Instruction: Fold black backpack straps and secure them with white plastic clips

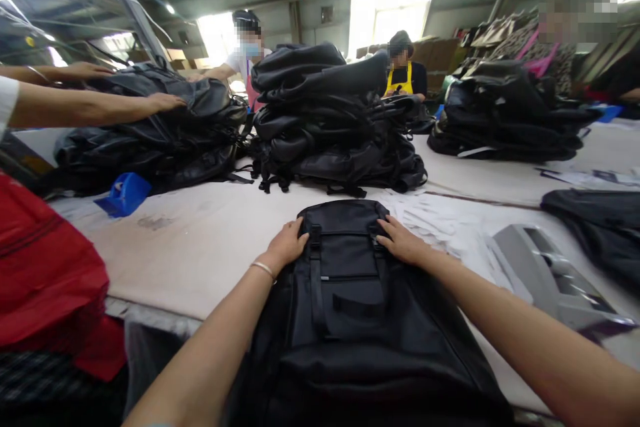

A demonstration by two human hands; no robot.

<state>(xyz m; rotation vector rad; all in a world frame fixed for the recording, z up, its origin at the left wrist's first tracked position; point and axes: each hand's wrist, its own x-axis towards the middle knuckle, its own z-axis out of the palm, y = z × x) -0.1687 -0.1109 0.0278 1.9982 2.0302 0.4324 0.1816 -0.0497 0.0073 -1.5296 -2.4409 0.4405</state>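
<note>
A black backpack point(350, 307) lies in front of me, its flap end pointing away across the table. Two buckled straps run down its front, with a pocket between them. My left hand point(289, 241) grips the left edge of the flap, thumb on top beside the left buckle. On the opposite edge, my right hand point(403, 240) holds the flap near the right buckle, its fingers partly hidden behind the side. The lower end of the backpack runs out of view at the bottom.
Tall piles of black backpacks point(330, 113) stand across the table point(200, 240). At left, a co-worker's arms point(115, 107) rest on another pile near a blue object point(125, 193). A grey tape dispenser point(555, 273) and papers point(440, 227) lie to the right. Other people work behind.
</note>
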